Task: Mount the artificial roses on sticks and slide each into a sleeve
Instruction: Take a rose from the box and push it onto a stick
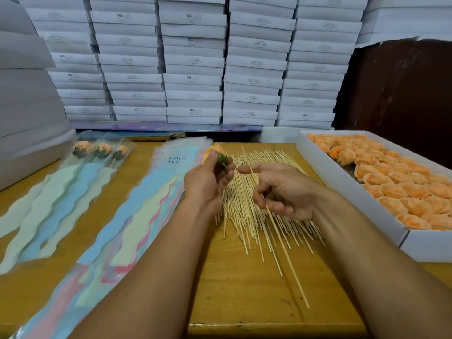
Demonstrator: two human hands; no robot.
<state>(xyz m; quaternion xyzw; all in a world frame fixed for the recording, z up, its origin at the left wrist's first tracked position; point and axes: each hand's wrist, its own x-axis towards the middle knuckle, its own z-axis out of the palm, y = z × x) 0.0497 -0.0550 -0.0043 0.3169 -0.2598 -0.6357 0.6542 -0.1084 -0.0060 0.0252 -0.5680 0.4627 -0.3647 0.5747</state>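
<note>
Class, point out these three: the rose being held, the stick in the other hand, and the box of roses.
rose (212,152): head view, orange petals above the thumb.
stick (286,250): head view, bare shaft below the hand.
box (342,187): head view, white near wall.

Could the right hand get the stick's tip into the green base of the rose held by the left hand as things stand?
Probably yes. The right hand pinches the stick, whose tip lies close beside the rose in the left hand, green base turned toward it. Nothing sits between them.
</note>
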